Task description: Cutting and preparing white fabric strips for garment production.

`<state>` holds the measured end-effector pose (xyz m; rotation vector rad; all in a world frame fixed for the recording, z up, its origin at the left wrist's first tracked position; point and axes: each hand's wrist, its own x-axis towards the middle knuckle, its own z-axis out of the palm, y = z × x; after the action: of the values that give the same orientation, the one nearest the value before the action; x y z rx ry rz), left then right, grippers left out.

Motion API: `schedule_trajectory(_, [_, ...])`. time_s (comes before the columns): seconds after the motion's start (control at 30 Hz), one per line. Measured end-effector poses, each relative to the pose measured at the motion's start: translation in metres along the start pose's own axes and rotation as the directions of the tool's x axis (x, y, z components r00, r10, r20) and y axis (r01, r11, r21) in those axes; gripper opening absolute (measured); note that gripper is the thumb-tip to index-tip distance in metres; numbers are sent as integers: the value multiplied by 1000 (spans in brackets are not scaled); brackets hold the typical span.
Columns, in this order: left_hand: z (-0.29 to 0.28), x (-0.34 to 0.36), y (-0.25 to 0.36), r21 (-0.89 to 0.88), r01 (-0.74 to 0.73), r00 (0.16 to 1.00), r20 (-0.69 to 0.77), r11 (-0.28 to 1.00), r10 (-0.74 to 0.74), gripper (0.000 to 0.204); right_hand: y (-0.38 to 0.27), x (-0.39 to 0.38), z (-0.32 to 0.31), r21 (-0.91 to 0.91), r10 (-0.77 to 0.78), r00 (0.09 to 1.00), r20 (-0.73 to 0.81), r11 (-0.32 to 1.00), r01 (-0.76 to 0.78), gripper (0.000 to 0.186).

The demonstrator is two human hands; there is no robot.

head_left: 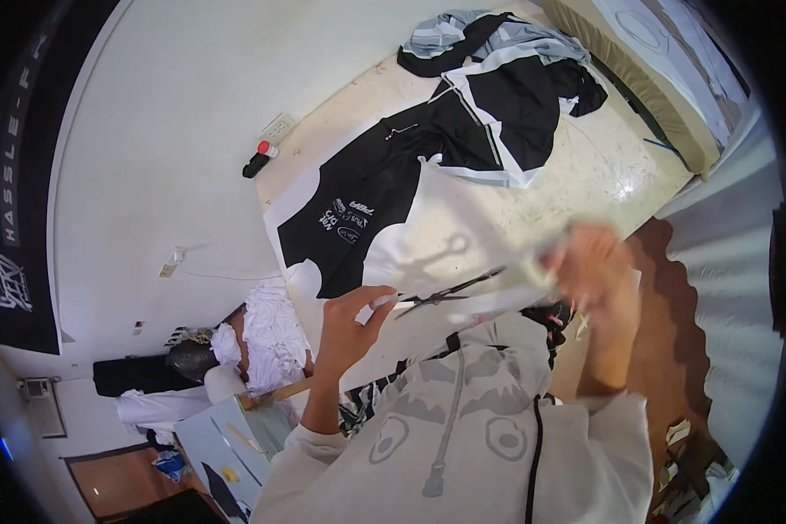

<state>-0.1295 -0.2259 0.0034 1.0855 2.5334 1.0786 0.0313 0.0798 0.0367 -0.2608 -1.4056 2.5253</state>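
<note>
Mostly, the pale worktop (594,166) carries the black-and-white cloth panels (367,196) spread beyond the person's hands, while the right hand (589,266) is too blurred to tell how its fingers close or whether they grip anything. The left hand (349,327) has thumb and forefinger nearly together, apparently pinching a small white piece, and the dark scissors (437,298) show between the hands, blades parted near those fingertips. Snipping or trimming seems the step in hand, and the next move likely calls for steadying the small white piece (382,301) clear of the blades.
</note>
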Motion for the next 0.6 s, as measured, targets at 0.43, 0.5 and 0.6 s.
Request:
schedule_trajectory(0.43, [11, -12, -3, -132, 33, 995, -91, 991, -45, 25, 71, 122, 6, -723, -493, 840, 228, 492, 485, 23])
schedule_trajectory(0.5, [12, -10, -5, -119, 43, 997, -66, 992, -51, 25, 124, 73, 25, -618, -333, 891, 307, 642, 453, 25])
schedule_trajectory(0.6, [13, -3, -7, -101, 35, 998, -40, 994, -39, 24, 157, 34, 54, -556, -282, 935, 217, 752, 355, 27])
